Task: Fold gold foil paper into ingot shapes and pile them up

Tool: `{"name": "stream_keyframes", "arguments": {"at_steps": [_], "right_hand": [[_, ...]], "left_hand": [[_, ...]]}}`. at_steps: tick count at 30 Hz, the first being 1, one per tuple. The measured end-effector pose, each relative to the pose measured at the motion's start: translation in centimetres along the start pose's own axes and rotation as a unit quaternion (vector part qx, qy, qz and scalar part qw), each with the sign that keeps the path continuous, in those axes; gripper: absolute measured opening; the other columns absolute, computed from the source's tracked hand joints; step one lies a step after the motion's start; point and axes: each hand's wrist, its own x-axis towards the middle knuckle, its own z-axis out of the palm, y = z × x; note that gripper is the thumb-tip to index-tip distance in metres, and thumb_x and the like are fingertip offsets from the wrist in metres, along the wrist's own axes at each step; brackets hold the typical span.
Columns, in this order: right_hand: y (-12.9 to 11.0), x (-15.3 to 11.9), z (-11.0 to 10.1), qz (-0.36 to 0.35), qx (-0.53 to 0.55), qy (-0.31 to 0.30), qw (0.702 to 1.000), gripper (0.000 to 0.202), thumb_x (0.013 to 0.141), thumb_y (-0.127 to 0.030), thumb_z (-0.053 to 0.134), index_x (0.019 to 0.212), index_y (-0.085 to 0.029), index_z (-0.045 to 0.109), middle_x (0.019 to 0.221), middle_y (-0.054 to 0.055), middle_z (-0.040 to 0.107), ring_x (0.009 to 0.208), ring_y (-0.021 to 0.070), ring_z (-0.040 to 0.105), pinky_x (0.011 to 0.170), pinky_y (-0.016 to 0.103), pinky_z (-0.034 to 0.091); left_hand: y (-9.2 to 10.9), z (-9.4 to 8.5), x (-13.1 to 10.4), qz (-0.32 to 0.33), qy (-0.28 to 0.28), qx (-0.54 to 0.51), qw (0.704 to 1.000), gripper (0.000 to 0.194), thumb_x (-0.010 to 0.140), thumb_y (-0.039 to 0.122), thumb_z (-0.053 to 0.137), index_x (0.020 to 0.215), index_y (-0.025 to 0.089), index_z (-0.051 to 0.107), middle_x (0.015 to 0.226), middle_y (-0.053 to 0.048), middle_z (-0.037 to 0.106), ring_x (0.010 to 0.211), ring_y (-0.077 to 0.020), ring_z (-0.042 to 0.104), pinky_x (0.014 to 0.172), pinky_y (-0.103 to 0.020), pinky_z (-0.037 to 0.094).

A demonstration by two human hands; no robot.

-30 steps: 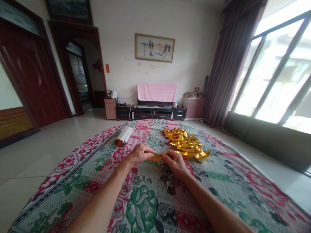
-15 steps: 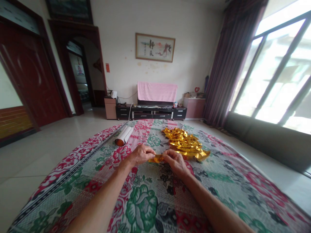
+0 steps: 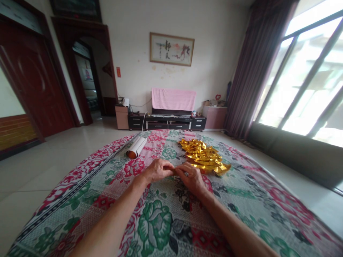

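My left hand (image 3: pixel 160 170) and my right hand (image 3: pixel 190 175) meet fingertip to fingertip above the cloth-covered table (image 3: pixel 160 221). Both are closed in a pinch. The small piece of gold foil paper that showed between them a moment ago is now almost wholly hidden by the fingers. Just beyond my right hand lies a pile of shiny gold folded foil pieces (image 3: pixel 205 155), pointed at the ends and overlapping. To the far left of my hands, a white roll (image 3: pixel 137 147) with an orange-brown inside rests on the cloth.
The flowered cloth spreads over the round table. Past its far edge stands a low black cabinet (image 3: pixel 166 123), with a pink towel (image 3: pixel 173 99) draped over something on it. A window (image 3: pixel 308 75) and a purple curtain (image 3: pixel 264 67) are at the right, a red door (image 3: pixel 37 78) at the left.
My hands have drawn together, and the fingertips now touch. The gold foil piece that showed between them has gone out of sight behind the fingers. The pile and the roll have not moved.
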Motion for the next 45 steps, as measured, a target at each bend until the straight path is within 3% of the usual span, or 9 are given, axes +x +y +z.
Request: {"name": "stream_keyframes", "arguments": {"at_steps": [5, 11, 21, 32, 39, 45], "right_hand": [[0.2, -0.2, -0.1, -0.006, -0.018, 0.024, 1.000, 0.024, 0.085, -0.029, 0.045, 0.076, -0.018, 0.065, 0.069, 0.003, 0.057, 0.066, 0.0122, 0.052, 0.062, 0.022, 0.039], [0.3, -0.2, 0.0, 0.000, -0.019, 0.020, 1.000, 0.020, 0.084, -0.025, 0.047, 0.075, -0.018, 0.063, 0.069, 0.002, 0.057, 0.065, 0.0118, 0.052, 0.064, 0.021, 0.038], [0.1, 0.0, -0.3, 0.019, -0.016, 0.011, 1.000, 0.022, 0.082, -0.026, 0.048, 0.070, -0.016, 0.064, 0.065, 0.002, 0.057, 0.061, 0.0113, 0.051, 0.060, 0.021, 0.037], [0.6, 0.0, -0.2, 0.125, 0.071, -0.041, 0.989, 0.024, 0.076, -0.030, 0.051, 0.074, -0.013, 0.068, 0.063, 0.001, 0.060, 0.058, 0.0114, 0.051, 0.055, 0.019, 0.039], [0.9, -0.1, -0.1, 0.141, 0.078, -0.049, 0.986, 0.028, 0.075, -0.034, 0.051, 0.073, -0.013, 0.069, 0.060, 0.000, 0.057, 0.056, 0.0101, 0.048, 0.053, 0.018, 0.037], [1.1, -0.1, 0.1, 0.140, 0.097, -0.069, 0.983, 0.028, 0.075, -0.035, 0.052, 0.070, -0.013, 0.067, 0.060, 0.000, 0.057, 0.056, 0.0096, 0.046, 0.052, 0.017, 0.036]], "left_hand": [[-0.9, -0.5, -0.2, -0.035, 0.030, -0.016, 0.999, 0.027, 0.068, 0.027, 0.060, 0.091, 0.015, 0.067, 0.082, -0.003, 0.069, 0.073, -0.0125, 0.061, 0.065, -0.019, 0.045], [-1.1, -0.7, -0.3, -0.059, 0.040, -0.011, 0.997, 0.028, 0.070, 0.027, 0.057, 0.093, 0.016, 0.069, 0.077, -0.002, 0.069, 0.065, -0.0117, 0.059, 0.058, -0.018, 0.042], [-0.8, -1.0, -0.4, -0.099, 0.001, -0.057, 0.993, 0.031, 0.070, 0.031, 0.056, 0.092, 0.013, 0.070, 0.066, -0.003, 0.067, 0.058, -0.0120, 0.056, 0.055, -0.020, 0.039], [-0.9, -0.8, -0.8, -0.173, -0.027, -0.175, 0.969, 0.031, 0.065, 0.031, 0.061, 0.088, 0.012, 0.070, 0.065, -0.003, 0.066, 0.053, -0.0112, 0.057, 0.054, -0.021, 0.043], [-0.6, -0.3, -1.0, -0.124, -0.039, -0.127, 0.983, 0.036, 0.069, 0.035, 0.058, 0.094, 0.011, 0.068, 0.064, -0.003, 0.064, 0.054, -0.0102, 0.053, 0.053, -0.020, 0.041], [-0.1, 0.4, -0.9, -0.115, -0.015, -0.072, 0.991, 0.033, 0.072, 0.040, 0.053, 0.076, 0.011, 0.069, 0.054, 0.000, 0.057, 0.048, -0.0089, 0.047, 0.046, -0.018, 0.034]]}}
